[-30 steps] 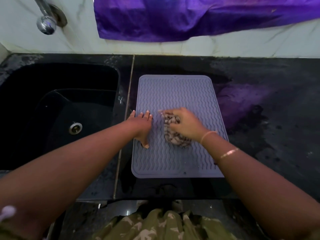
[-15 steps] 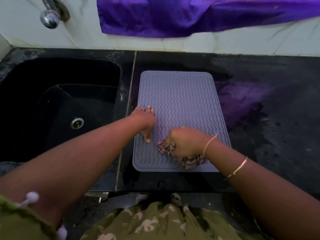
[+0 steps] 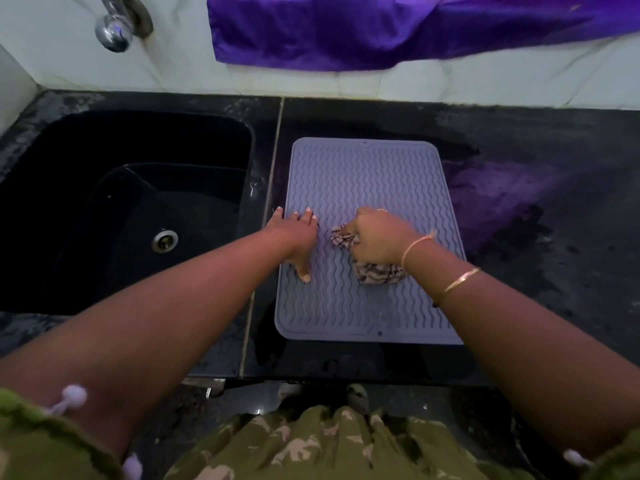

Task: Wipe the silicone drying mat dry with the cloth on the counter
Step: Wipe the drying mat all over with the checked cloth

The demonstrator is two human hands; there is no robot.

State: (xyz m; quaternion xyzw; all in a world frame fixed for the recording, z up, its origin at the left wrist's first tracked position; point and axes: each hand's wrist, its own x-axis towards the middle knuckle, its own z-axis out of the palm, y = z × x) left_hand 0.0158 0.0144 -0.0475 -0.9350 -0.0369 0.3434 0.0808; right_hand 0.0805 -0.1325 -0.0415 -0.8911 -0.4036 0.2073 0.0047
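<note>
Head view: right hand [image 3: 377, 237] grips cloth [image 3: 379, 274] on mat [image 3: 363, 174].

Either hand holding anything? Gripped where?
Right hand grips the bunched cloth around its middle. Left hand holds nothing, pressing flat on the mat.

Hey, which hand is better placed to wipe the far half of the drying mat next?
Right. The right hand grips the bunched cloth in the middle of the mat, the bare far half straight ahead. The left hand lies flat on the mat's left edge, holding nothing, better suited to steadying it.
</note>
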